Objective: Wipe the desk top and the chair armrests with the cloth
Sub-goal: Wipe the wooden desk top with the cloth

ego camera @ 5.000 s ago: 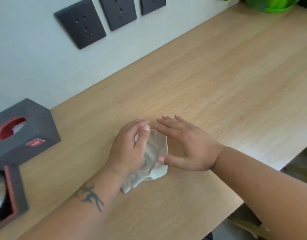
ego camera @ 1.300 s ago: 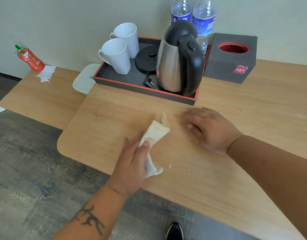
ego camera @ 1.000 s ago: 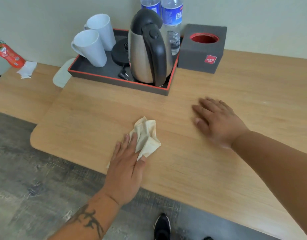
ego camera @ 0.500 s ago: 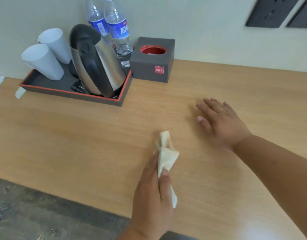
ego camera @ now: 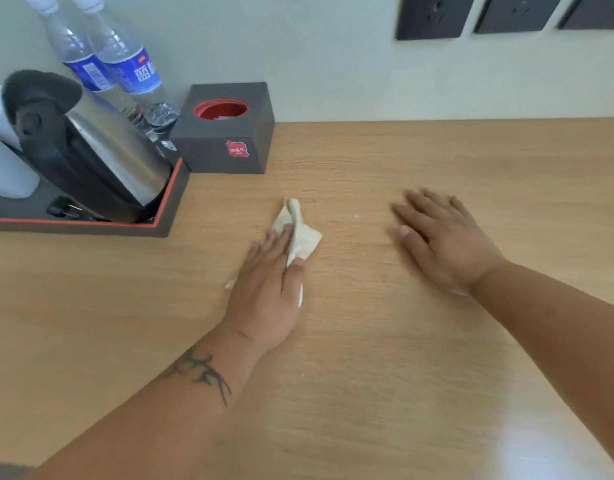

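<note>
A small cream cloth (ego camera: 300,233) lies crumpled on the light wooden desk top (ego camera: 402,358), near its middle. My left hand (ego camera: 267,289) presses down on the cloth, fingers over it and thumb along its right edge. Part of the cloth sticks out ahead of my fingertips, and a bit shows at my palm's left side. My right hand (ego camera: 444,240) rests flat on the desk to the right of the cloth, fingers spread, holding nothing. No chair is in view.
A dark tray with a red rim (ego camera: 167,216) at the left holds a steel kettle (ego camera: 91,150), white mugs (ego camera: 4,168) and two water bottles (ego camera: 125,74). A grey tissue box (ego camera: 226,140) stands against the wall. Dark wall sockets (ego camera: 433,15) are above.
My left hand has pushed the cloth forward and left, toward the tray and tissue box. My right hand stays flat on the desk. The view has shifted closer to the wall.
</note>
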Tool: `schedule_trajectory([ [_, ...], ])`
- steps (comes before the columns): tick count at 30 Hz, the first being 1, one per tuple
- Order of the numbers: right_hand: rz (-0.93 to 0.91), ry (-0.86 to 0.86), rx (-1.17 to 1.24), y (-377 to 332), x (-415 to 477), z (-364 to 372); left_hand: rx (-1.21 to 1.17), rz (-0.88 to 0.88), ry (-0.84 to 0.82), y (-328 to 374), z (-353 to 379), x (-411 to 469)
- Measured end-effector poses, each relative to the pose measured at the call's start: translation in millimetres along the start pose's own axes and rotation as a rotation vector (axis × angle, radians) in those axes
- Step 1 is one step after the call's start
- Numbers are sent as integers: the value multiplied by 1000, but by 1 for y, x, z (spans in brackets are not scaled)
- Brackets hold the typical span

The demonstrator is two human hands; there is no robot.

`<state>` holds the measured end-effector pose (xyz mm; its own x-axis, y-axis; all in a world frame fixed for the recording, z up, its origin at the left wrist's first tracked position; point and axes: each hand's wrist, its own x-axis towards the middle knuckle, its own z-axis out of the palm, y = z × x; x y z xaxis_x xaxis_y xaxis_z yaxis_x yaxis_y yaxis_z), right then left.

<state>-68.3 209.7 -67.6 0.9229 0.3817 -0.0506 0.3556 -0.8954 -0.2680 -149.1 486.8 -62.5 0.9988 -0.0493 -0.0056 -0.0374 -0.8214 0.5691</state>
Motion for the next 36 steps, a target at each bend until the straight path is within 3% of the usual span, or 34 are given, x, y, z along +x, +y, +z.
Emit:
schedule_trajectory([
  [6, 63, 62, 263, 13, -9, -17, -62, 219, -163, 68, 32, -34],
  [9, 45, 72, 126, 38, -18, -25, -217, 102, -62, 71, 10, -24],
  [13, 125, 2, -87, 75, -29, -26, -175, -36, 127, 60, -13, 40],
  [19, 130, 42, -71, 83, -31, -19, -37, -62, -42, 52, 17, 106],
  [22, 133, 52, -52, 82, -31, -19, -46, 9, -61, 73, 35, 91],
  [27, 139, 91, 1, 76, -35, -19, 20, 345, -197, 117, 67, 33],
  [36, 196, 124, 291, 50, -74, -30, 52, 561, -377, 132, 85, -67],
])
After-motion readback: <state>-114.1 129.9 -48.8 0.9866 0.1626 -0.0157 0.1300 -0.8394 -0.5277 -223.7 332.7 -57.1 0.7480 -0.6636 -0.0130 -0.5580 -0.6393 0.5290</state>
